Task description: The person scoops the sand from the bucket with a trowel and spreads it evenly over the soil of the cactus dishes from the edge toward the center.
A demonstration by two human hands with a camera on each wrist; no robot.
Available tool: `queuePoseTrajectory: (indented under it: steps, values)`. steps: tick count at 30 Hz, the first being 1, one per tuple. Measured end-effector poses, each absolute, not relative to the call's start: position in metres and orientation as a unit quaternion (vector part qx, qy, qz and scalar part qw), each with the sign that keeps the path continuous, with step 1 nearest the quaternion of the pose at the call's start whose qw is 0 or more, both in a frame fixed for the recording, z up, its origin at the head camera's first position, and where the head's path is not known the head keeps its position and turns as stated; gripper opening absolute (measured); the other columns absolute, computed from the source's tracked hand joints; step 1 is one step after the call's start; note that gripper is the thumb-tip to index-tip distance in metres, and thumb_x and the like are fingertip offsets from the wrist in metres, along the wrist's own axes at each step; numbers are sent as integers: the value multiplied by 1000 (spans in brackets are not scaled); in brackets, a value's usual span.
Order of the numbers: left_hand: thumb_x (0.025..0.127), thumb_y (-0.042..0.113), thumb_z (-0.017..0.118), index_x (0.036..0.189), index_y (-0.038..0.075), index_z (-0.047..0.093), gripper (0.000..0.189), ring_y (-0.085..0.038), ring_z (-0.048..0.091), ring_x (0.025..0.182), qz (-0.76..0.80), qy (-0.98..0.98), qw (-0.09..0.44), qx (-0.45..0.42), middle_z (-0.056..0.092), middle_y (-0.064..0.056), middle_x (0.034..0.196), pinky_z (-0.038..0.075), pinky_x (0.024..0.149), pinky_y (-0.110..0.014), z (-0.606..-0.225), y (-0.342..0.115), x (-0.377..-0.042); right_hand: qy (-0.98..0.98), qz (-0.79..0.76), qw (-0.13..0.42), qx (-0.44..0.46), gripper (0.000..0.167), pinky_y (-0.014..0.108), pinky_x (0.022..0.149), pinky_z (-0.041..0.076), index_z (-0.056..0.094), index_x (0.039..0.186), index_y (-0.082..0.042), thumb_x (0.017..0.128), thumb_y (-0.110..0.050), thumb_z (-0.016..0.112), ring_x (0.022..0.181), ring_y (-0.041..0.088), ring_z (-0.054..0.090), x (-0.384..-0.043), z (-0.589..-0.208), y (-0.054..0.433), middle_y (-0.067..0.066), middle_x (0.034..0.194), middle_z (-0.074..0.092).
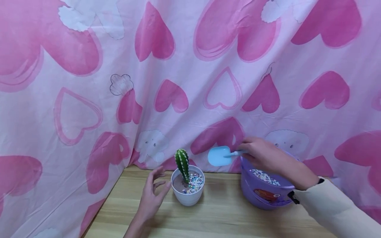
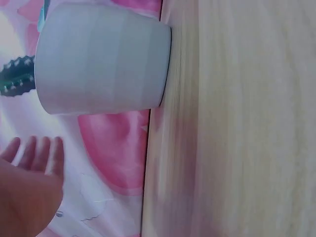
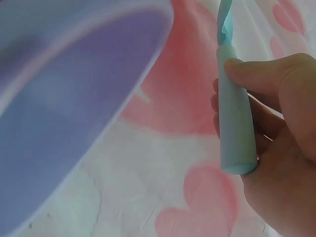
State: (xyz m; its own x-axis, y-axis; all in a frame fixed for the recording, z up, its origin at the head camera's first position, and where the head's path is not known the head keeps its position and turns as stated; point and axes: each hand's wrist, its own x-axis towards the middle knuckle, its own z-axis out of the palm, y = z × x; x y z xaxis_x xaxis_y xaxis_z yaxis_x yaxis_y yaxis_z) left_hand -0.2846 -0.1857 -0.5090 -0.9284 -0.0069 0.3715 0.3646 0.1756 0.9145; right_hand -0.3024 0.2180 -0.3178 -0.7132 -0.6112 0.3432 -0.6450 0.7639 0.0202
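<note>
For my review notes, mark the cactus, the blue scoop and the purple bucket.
Cactus [image 1: 183, 165], head view, middle of its green stem.
Blue scoop [image 1: 220, 156], head view, on its blade.
Purple bucket [image 1: 251, 189], head view, outer wall.

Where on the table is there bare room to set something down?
The table is bare between the white pot and purple bucket, and between the left hand and the hanging cloth. Crowded: the pot's left side, near that hand, and by the bucket's rim, where the right hand holds the scoop.

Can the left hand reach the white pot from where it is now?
Likely yes: the left hand is right beside the white pot, fingers loosely open, with nothing visible between. The right hand and scoop look clear of that side.
</note>
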Motion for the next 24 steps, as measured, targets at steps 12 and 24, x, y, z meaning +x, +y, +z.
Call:
queuePoseTrajectory:
  steps: [12, 24]
  values:
    - [96, -12, 69, 124, -2, 68, 30, -18, 68, 113, -593, -695, 298, -277, 69, -20, 119, 60, 99, -23, -490, -162, -266, -927, 18, 187, 323, 28, 28, 66, 60, 83, 106, -14, 82, -2, 91, 79, 6, 60, -294, -315, 281, -7, 90, 68]
    - [94, -9, 74, 132, 2, 67, 41, -26, 73, 119, -554, -665, 282, -415, 71, -20, 129, 67, 96, -39, -471, -117, -272, -941, 8, 175, 290, 24, 38, 70, 66, 83, 105, -11, 84, -2, 89, 84, 14, 69, -288, -320, 328, -2, 94, 73]
